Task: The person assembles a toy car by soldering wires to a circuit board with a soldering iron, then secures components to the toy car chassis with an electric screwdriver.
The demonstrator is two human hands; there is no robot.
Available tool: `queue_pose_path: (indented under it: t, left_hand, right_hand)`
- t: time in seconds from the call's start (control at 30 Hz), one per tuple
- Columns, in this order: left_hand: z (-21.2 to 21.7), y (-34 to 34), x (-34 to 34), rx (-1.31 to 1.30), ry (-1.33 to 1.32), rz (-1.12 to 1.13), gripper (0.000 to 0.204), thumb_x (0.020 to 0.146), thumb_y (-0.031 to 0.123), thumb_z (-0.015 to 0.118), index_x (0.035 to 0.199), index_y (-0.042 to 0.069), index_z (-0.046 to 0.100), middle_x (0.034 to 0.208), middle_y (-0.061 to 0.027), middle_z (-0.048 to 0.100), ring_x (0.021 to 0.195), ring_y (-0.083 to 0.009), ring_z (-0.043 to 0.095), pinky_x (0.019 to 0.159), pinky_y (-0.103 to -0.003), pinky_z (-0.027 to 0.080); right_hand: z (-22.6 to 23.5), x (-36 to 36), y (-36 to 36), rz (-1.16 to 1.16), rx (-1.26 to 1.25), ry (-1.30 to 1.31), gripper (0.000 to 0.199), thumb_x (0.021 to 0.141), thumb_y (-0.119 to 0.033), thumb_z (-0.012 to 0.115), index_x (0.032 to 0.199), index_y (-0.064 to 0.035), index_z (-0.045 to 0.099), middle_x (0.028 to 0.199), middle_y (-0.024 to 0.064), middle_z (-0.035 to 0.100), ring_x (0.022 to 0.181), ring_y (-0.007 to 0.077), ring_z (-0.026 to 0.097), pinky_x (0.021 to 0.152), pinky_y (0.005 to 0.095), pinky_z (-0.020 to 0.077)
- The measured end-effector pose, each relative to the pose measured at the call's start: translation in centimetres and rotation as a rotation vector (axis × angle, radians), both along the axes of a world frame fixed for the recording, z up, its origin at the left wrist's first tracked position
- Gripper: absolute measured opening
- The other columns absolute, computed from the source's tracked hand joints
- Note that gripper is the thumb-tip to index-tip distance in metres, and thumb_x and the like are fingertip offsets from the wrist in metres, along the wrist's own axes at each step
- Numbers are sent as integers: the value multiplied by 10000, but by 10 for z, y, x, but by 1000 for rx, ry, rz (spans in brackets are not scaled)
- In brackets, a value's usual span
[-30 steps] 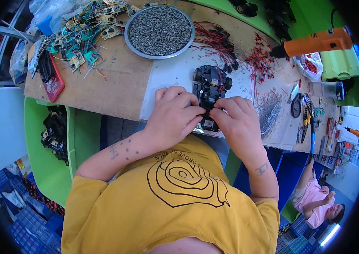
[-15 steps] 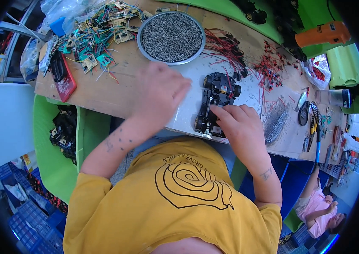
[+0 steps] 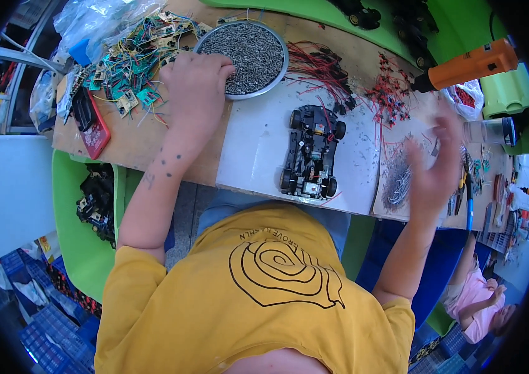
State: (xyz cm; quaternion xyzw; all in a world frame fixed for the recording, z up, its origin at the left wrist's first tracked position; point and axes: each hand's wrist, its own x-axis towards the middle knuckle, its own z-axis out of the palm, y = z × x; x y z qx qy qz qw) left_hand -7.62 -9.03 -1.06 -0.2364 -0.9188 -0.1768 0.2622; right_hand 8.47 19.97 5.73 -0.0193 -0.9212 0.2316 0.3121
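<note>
My left hand is at the left edge of a round metal bowl. Its fingers are curled together, with the tips at the heap of small grey screws; what they pinch is hidden. On the white board lies a black toy car chassis, its inner parts facing up, touched by neither hand. My right hand, smeared by motion, is raised over the right side of the table with its fingers apart and nothing seen in them. Beyond it an orange electric screwdriver points its black tip leftward.
Wired circuit boards are piled at the back left, beside a red-edged tray. Red wires lie right of the bowl, and grey pins near the right hand. A green bin holds black parts. A person in pink sits at lower right.
My left hand has moved up and left to the bowl. The right hand has let go of the chassis and swung right and up. The chassis stays on the board.
</note>
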Motion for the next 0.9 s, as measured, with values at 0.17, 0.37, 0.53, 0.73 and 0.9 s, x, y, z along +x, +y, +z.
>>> queue_pose_path:
  t: [0.17, 0.37, 0.53, 0.73, 0.9]
  left_hand:
    - [0, 6, -1, -42, 169, -19, 128, 832, 233, 678, 891, 120, 678, 810, -23, 645, 844, -214, 576, 814, -383, 362]
    - [-1, 7, -3, -50, 198, -22, 98, 843, 219, 659, 875, 130, 634, 792, 4, 633, 879, -194, 548, 840, -411, 325]
    - [3, 6, -6, -112, 215, -29, 99, 821, 221, 690, 882, 144, 704, 817, -12, 665, 924, -201, 593, 863, -418, 336]
    - [1, 9, 1, -92, 237, -40, 78, 803, 177, 656, 865, 137, 682, 845, 17, 664, 959, -211, 555, 875, -462, 314]
    - [3, 24, 36, 25, 108, -220, 88, 760, 199, 677, 831, 149, 671, 832, 43, 636, 964, -192, 541, 865, -451, 314]
  right_hand:
    - [27, -65, 36, -234, -302, 429, 557, 853, -260, 737, 1279, 21, 512, 1147, 136, 618, 1079, 180, 581, 911, 329, 467]
    - [16, -81, 11, 243, -892, 165, 363, 895, -139, 641, 1187, 53, 543, 1029, 133, 638, 884, 176, 630, 821, 317, 508]
    - [10, -65, -37, 512, -1167, 140, 329, 881, -158, 642, 1144, 25, 566, 909, 110, 657, 764, 153, 629, 720, 274, 495]
    - [11, -53, -56, 536, -1373, 233, 209, 898, -164, 581, 1030, -6, 541, 815, 103, 597, 634, 157, 569, 525, 271, 459]
    - [4, -44, -59, 602, -1285, 201, 302, 902, -302, 562, 1030, -35, 506, 796, 91, 529, 622, 159, 521, 539, 269, 426]
